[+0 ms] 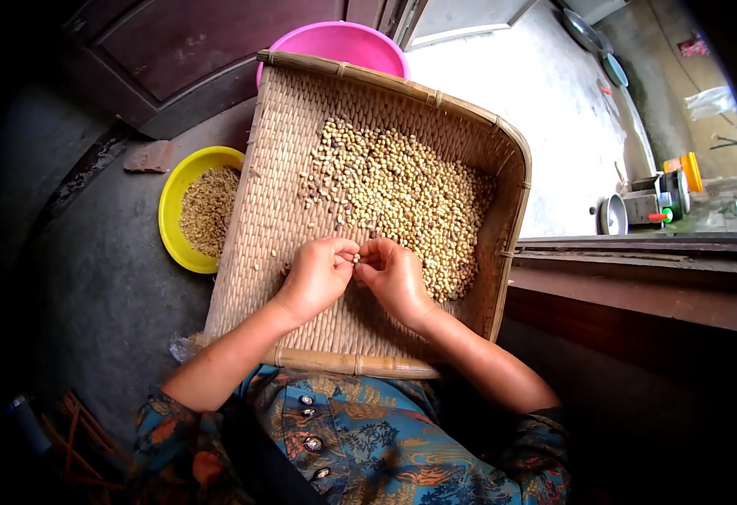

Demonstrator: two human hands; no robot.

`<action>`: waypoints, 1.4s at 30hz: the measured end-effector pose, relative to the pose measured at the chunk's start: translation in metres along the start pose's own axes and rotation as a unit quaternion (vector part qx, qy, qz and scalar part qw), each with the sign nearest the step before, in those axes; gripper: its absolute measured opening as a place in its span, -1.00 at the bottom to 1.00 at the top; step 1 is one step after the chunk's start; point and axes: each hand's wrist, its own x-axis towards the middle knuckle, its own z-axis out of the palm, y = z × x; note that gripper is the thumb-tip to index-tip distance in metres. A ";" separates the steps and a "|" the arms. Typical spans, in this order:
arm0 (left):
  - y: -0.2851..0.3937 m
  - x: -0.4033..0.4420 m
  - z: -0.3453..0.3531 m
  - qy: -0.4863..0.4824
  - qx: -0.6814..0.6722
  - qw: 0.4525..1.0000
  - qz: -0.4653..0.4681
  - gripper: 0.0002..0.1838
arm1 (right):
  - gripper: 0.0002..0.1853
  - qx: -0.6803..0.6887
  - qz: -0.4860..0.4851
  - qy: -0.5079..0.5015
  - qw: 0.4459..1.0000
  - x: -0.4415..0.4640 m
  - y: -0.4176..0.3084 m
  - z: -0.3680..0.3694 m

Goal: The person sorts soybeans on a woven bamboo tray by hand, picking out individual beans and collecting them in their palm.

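Bean [357, 259] near frame centre, over tray [278, 151]; left grip [314, 273] and right grip [394, 279] both pinched on it. Probably light, hard, slick, apt to roll; best held by fingertips across its middle. Pile [423, 198] right of centre.

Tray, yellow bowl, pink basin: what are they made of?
Tray: probably bamboo, matte; woven strips and a jointed, cane-like rim show.
Yellow bowl: likely plastic, smooth; even bright colour.
Pink basin: likely plastic too, smooth; solid colour, though partly hidden.
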 end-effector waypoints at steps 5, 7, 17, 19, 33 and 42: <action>0.001 0.008 -0.015 -0.072 -0.234 0.961 -0.128 -0.82 | -0.93 0.059 0.026 -0.053 0.997 0.000 -0.016 -0.002; -0.010 0.010 -0.018 -0.104 -0.379 0.905 -0.164 -0.75 | -0.94 0.037 0.000 -0.099 0.994 -0.007 -0.040 -0.006; 0.009 0.005 -0.045 -0.050 -0.728 0.651 -0.209 -0.75 | -0.84 -0.226 -0.182 -0.020 0.957 -0.004 -0.056 -0.051; 0.007 0.002 -0.045 -0.012 -0.729 0.651 -0.213 -0.76 | -0.78 -0.345 -0.184 -0.071 0.918 -0.005 -0.039 -0.043; 0.002 -0.025 -0.031 0.046 -0.716 0.651 -0.249 -0.81 | -0.84 -0.431 -0.231 -0.105 0.866 0.017 -0.019 -0.013; -0.009 -0.026 -0.029 0.023 -0.698 0.676 -0.238 -0.80 | -0.94 -0.415 -0.228 -0.116 0.873 0.027 -0.027 -0.012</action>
